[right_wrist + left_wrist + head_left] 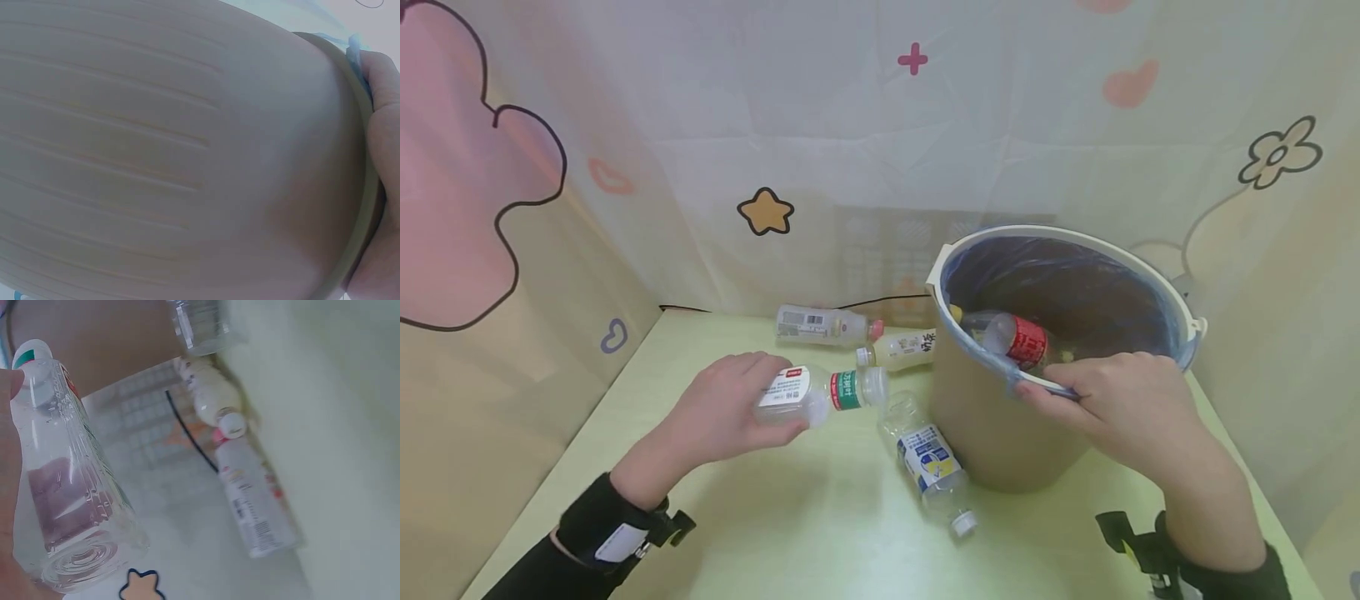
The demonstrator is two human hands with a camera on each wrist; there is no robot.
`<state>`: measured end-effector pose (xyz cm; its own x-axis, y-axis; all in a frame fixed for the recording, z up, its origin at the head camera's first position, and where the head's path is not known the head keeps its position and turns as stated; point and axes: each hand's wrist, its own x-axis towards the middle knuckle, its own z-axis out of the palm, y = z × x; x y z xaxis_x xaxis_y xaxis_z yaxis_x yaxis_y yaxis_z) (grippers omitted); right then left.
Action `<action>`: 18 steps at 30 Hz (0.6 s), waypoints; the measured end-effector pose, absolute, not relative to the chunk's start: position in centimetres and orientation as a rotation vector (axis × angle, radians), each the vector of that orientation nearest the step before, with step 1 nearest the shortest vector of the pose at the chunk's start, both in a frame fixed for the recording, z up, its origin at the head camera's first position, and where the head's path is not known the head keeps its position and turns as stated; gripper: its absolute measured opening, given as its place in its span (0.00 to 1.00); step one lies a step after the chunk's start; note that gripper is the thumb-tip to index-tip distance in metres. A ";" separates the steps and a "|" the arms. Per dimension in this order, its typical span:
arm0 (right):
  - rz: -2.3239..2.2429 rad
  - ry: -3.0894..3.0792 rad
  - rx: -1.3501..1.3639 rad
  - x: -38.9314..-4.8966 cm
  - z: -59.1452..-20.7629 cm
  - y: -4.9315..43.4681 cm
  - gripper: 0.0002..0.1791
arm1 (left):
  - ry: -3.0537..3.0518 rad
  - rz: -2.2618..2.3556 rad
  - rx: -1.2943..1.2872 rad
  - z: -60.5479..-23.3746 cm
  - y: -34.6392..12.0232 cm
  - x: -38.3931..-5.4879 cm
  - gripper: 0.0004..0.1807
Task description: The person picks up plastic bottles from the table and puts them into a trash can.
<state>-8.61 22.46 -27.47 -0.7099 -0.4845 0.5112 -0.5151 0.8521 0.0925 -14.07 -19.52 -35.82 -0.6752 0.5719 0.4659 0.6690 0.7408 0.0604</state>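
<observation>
My left hand (730,410) grips a clear plastic bottle (786,398) with a white and green label, held sideways above the table, its white cap toward the bin. In the left wrist view that bottle (75,487) looks see-through, with its base nearest the camera. My right hand (1131,408) holds the near rim of a beige trash bin (1000,442) lined with a blue bag; the thumb lies outside the rim. Inside the bin is a bottle with a red label (1026,340), among others partly hidden. The right wrist view shows the ribbed bin wall (156,144) up close.
On the pale table (790,533) a clear bottle with a blue and white label (928,458) lies beside the bin. Behind lie a milky white bottle with a pink cap (827,326) and a cream bottle (901,350). A printed curtain (820,100) hangs at the back.
</observation>
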 end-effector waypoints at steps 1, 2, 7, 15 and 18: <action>0.077 -2.493 0.729 -8.6 -27.5 22.5 0.24 | -2.510 -0.314 -0.946 -35.2 -19.4 -14.3 0.34; 0.079 -2.492 0.730 -8.6 -27.4 22.5 0.24 | -2.498 -0.312 -0.946 -34.7 -19.3 -14.5 0.34; 0.084 -2.475 0.736 -8.6 -27.4 22.4 0.25 | -2.422 -0.325 -0.950 -32.2 -18.2 -15.2 0.33; 0.084 -2.485 0.745 -8.6 -27.4 22.4 0.25 | -2.327 -0.344 -0.998 -27.8 -16.4 -15.9 0.35; 0.076 -2.500 0.732 -8.6 -27.4 22.5 0.24 | -2.293 -0.340 -0.997 -26.1 -16.0 -16.3 0.36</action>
